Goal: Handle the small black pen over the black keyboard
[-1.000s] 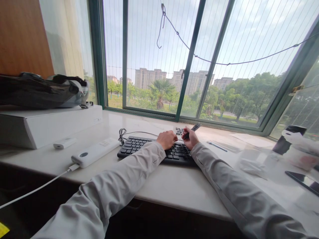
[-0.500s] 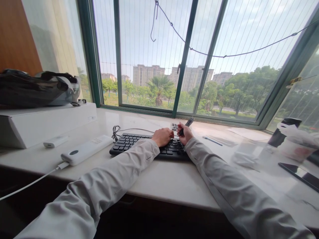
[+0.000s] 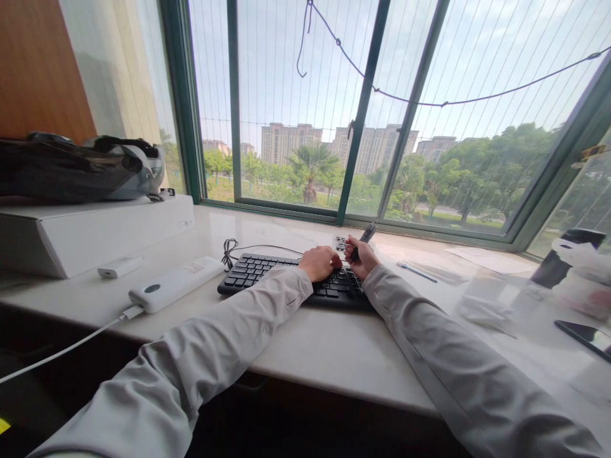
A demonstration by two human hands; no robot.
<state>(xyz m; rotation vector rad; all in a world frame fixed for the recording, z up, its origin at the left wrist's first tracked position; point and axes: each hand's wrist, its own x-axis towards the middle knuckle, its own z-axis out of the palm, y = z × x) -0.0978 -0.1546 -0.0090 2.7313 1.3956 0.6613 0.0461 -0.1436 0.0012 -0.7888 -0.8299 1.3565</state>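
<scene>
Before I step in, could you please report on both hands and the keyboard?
Left hand over the keyboard, contact unclear. Right hand closed around a dark slim object. Keyboard partly covered by hands and sleeves; small black pieces just beyond.

Workspace with window (image 3: 360, 121), desk (image 3: 329, 346), keyboard (image 3: 258, 272)

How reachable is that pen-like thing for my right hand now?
Probably yes: the pen-like thing lies to the right of your right hand, nothing visible between them, though that hand holds a dark object it may need to release.

Head-worn view, forward-down over desk (image 3: 324, 343), facing window (image 3: 361, 114); probably fairly near.
</scene>
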